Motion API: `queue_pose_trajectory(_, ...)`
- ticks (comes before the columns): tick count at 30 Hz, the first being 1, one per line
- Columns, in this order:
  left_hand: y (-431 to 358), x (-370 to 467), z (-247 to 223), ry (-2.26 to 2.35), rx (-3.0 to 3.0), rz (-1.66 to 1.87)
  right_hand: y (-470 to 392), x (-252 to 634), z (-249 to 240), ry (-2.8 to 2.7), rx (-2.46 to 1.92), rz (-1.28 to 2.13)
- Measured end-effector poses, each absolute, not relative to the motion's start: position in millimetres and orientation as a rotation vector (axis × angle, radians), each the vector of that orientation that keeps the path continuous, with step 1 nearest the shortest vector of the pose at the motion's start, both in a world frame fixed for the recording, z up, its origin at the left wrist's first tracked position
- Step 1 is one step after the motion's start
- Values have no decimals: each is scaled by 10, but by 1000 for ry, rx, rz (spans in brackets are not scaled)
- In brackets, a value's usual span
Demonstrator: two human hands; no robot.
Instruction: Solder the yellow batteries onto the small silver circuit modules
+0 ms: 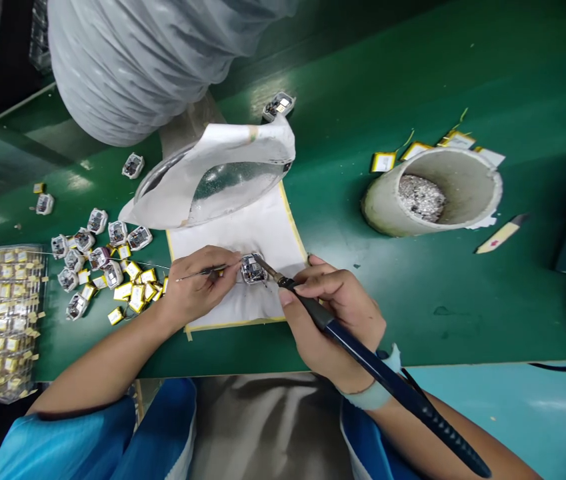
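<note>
You cannot read any words, numbers or brands from here. The flat, white-faced rectangular pouch cells with yellow edges [383, 161], just behind the grey, round, open-topped pot [380, 210], carry faint grey print, too small for you to make out. On the loose pile of smaller, yellow-edged white cells [137, 297] to your left, any print blurs likewise. On the flat, cream-coloured knife handle [501, 236] you see a small reddish mark, not legible.

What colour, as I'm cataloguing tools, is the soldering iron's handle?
The soldering iron's handle is dark blue behind a black front grip, best seen in the head view.
</note>
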State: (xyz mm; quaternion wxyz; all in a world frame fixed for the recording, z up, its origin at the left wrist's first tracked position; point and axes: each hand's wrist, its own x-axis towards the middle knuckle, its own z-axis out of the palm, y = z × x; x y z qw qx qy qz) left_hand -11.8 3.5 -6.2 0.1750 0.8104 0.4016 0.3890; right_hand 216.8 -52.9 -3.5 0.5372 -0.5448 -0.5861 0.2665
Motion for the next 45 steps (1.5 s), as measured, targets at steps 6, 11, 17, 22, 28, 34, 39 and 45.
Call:
queue_pose_trajectory(6, 34, -129, -82, 1188, 2209, 1153, -527, 2181, -33, -1400, -1284, 630)
queue_pose_trajectory(11, 53, -125, -118, 1178, 2246, 1138, -520, 2182, -15, -1420, -1277, 627)
queue_pose_trajectory(17, 45, -131, -116, 1173, 2229, 1132, -518, 2172, -17, -1426, -1282, 641)
queue_pose_trajectory(22, 34, -135, -93, 1155, 2237, 1124, -518, 2176, -28, -1453, -1268, 636)
queue_pose_trajectory(28, 41, -122, -65, 1140, 2300, 1090, -520, 2177, -50, -1502, -1264, 611)
queue_pose_trajectory(34, 45, -108, -58, 1156, 2331, 1092, -515, 2177, -46, -1521, -1280, 611)
queue_pose_trajectory(39, 43, -106, -53, 1161, 2334, 1077, -514, 2174, -39, -1544, -1286, 602)
queue_pose_trajectory(45, 46, -128, -64, 1150, 2326, 1079, -527, 2166, -49, -1473, -1289, 623)
